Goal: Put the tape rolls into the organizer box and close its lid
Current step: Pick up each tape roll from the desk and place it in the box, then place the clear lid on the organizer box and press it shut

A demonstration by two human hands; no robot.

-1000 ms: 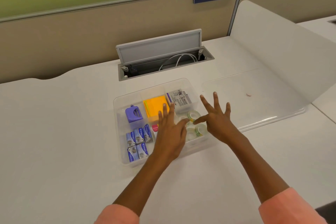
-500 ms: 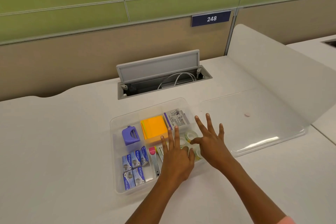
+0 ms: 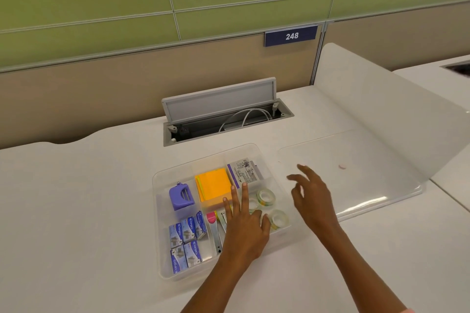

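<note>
Tape rolls point(image 3: 265, 196) look loaded: three visible in the near-right compartment of the clear box point(image 3: 178, 278). Judging by that, the lid step is up. Lid point(image 3: 356, 185) lies flat on the desk just right of the box, not on it. Left hand point(image 3: 245, 229) sits spread and empty over the box middle; right hand point(image 3: 314, 198) hovers loosely spread and empty between box and lid. Next: grab the lid edge, swing it over. Other compartments: purple punch point(image 3: 180, 197), orange sticky notes point(image 3: 213, 187), staple boxes point(image 3: 185, 241).
</note>
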